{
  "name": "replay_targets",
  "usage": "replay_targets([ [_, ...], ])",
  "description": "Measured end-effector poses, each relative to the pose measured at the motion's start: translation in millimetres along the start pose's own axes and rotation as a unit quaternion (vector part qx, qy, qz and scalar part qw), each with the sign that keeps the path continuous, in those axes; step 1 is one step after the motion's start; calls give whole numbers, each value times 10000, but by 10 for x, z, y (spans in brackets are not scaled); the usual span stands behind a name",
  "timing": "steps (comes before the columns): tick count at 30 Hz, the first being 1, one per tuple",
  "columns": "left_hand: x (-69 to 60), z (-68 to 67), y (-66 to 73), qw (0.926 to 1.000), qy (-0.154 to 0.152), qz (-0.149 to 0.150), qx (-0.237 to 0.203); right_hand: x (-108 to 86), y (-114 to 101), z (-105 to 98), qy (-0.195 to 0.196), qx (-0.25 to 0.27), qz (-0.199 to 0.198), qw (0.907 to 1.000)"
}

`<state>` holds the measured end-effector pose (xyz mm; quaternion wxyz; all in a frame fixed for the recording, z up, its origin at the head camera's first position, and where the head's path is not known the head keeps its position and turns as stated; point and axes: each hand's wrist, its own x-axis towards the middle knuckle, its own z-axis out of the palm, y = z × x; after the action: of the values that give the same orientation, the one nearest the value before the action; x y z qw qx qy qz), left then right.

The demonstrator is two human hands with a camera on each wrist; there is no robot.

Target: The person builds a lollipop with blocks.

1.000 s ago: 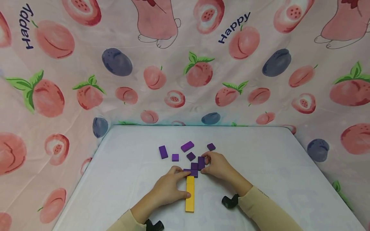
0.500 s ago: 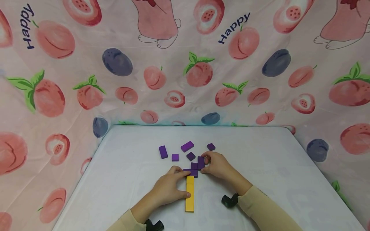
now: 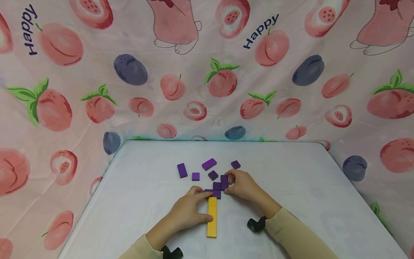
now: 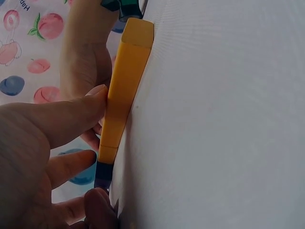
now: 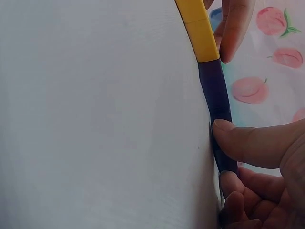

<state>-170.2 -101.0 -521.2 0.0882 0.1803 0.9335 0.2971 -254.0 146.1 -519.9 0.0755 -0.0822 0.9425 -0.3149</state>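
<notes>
Pinching a purple block [image 3: 224,182] with the right hand [image 3: 244,185], closing the thumb on its near end and the forefinger on its far end. Holding that block flat on the white table [image 3: 291,183], just to the right of a small purple block [image 3: 216,186]. Stretching the thumb and forefinger of the left hand [image 3: 191,210] wide apart, touching a long yellow block [image 3: 211,230] with the thumb and resting the forefinger on a crosswise purple block [image 3: 217,195]. Being unable to tell fully the pose of the remaining left fingers (wearing beige sleeves [image 3: 297,233] above both wrists, and a black gadget [image 3: 257,225] by the right one). Seeing, from near to far, the long yellow block meeting a short yellow block [image 3: 212,201] end to end, then the crosswise purple block, then the small purple block. Counting five loose pieces beyond, lying apart: a left purple block [image 3: 182,170], a purple cube [image 3: 195,176], a slanted purple block [image 3: 209,164], a dark purple cube [image 3: 213,175] near the small purple block, and a far-right purple piece [image 3: 235,164]. Facing a fruit-printed cloth [image 3: 181,61] behind the table.
</notes>
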Motion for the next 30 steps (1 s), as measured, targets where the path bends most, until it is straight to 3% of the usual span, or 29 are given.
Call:
replay_targets([
  [30, 32, -52, -47, 9982, -65, 4, -589, 2, 12, -5, -5, 12, -78, 10000],
])
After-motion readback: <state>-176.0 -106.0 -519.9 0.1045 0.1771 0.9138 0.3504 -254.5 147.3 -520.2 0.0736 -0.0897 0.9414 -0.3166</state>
